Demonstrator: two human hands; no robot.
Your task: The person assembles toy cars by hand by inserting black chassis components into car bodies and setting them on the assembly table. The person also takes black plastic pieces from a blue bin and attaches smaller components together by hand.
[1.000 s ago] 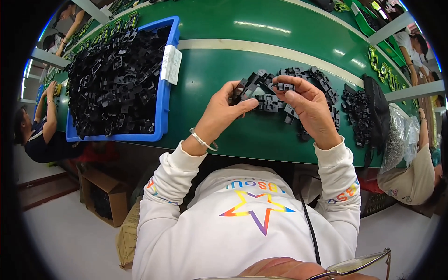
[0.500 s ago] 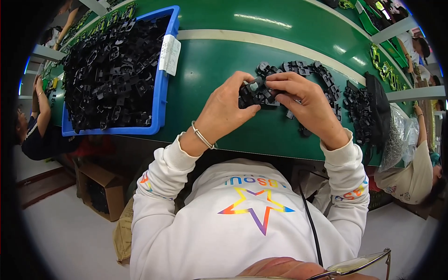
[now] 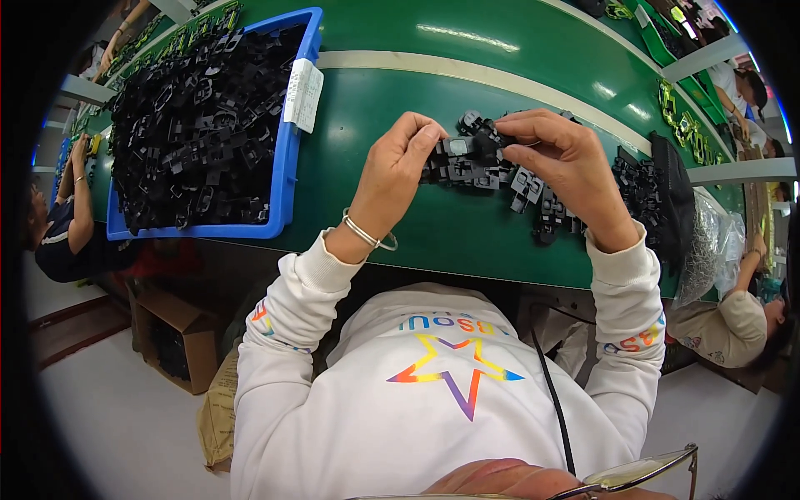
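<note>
Between my two hands is a small black plastic part point(image 3: 457, 148) with a paler grey patch on its face. My left hand point(image 3: 390, 173) pinches its left end, thumb pressed against the curled fingers. From the other side, my right hand point(image 3: 565, 158) has thumb and fingers closed at the part's right end; exactly what sits between those fingertips is partly hidden. Several similar black plastic parts point(image 3: 527, 187) lie on the green table just under and behind my hands, partly covered by my right hand.
At left, a blue bin point(image 3: 287, 179) with a white paper label point(image 3: 302, 96) is heaped with black parts point(image 3: 200, 133). A black bag point(image 3: 673, 192) and clear plastic bags point(image 3: 708, 242) lie at right. A cardboard box point(image 3: 179, 337) stands on the floor. Other people work on both sides.
My hands have drawn apart, the left one shifting left and the right one right. More of the black part and the pieces below it now shows.
</note>
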